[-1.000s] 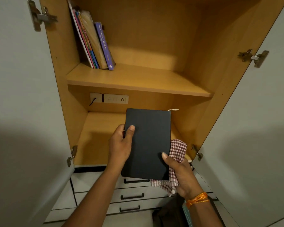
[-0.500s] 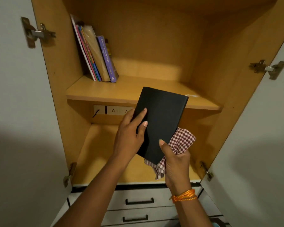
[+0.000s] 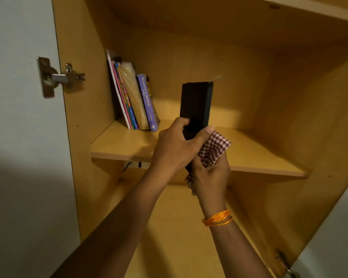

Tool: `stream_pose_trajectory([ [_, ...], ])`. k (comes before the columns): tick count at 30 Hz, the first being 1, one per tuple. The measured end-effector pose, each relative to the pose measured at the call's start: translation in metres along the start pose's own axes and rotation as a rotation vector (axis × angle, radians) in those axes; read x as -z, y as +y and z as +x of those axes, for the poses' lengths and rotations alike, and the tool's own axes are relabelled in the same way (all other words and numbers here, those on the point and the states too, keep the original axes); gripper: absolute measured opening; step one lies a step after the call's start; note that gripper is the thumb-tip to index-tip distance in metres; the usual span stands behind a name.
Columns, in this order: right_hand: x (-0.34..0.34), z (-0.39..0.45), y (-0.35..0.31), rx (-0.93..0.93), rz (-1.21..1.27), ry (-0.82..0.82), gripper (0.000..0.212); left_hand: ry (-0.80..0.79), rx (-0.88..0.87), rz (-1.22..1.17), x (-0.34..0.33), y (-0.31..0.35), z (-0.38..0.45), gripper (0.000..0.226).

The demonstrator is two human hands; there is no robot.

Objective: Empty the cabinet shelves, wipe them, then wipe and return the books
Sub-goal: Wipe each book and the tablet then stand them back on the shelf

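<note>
**Head view: black book held upright at the upper shelf, cloth tucked underneath**

Head cam is looking up into the open cabinet. Starting at the fingers: the left hand (image 3: 174, 146) has its fingers curled round the lower part of the black book (image 3: 196, 105), thumb across the near face and fingertips wrapped over the left edge, so that's a proper grip. The right hand (image 3: 208, 175) sits just below and a bit to the right, fingers bunched round the red and white checked cloth (image 3: 214, 150), which is pressed up against the bottom right of the book. Can't really tell if the right fingers touch the book itself or only the cloth, it's a bit blurry there.

The book stands upright, narrow side towards us, over the front half of the upper shelf (image 3: 259, 157). Whether its bottom edge is resting on the board is hidden behind the hands. There's an orange thread band (image 3: 217, 218) on the right wrist.

Further out, a small leaning row of books (image 3: 132, 97) sits at the left end of the same shelf against the cabinet wall, the outermost a purple one (image 3: 147, 101) with "Quantitative Aptitude" on the spine. Well apart from the black book. A metal hinge (image 3: 57, 77) sits on the left door, and a socket plate (image 3: 137, 164) peeks out under the shelf.
</note>
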State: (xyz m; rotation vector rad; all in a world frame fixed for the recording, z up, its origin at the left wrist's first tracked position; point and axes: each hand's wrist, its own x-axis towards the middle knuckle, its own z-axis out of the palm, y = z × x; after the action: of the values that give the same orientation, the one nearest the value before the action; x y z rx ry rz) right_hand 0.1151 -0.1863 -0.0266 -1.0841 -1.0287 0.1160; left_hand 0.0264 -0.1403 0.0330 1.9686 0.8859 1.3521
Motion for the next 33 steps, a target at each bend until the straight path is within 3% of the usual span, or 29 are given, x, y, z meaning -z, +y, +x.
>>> stream_pose_trajectory([
  [8,-0.049,0.064,0.023,0.087,-0.048,-0.303,0.032,0.050,0.141,0.044,0.025,-0.018,0.086,0.034],
  [10,-0.057,0.079,0.035,0.028,-0.092,-0.392,0.037,0.023,0.197,0.008,0.025,-0.029,0.102,0.035],
  [14,-0.073,0.110,0.063,0.018,-0.288,-0.625,0.072,0.018,0.258,0.005,0.018,-0.050,0.119,0.037],
  [19,-0.089,0.154,0.086,-0.020,-0.471,-0.789,0.080,0.037,0.289,0.027,0.006,-0.069,0.139,0.050],
  [21,-0.096,0.171,0.094,-0.007,-0.501,-0.829,0.089,0.042,0.304,0.023,0.004,-0.076,0.152,0.050],
  [27,-0.119,0.206,0.131,0.027,-0.499,-0.862,0.087,0.076,0.320,0.013,-0.008,-0.104,0.188,0.067],
  [33,-0.142,0.228,0.158,0.015,-0.427,-0.820,0.094,0.080,0.336,0.125,-0.012,-0.129,0.219,0.061],
])
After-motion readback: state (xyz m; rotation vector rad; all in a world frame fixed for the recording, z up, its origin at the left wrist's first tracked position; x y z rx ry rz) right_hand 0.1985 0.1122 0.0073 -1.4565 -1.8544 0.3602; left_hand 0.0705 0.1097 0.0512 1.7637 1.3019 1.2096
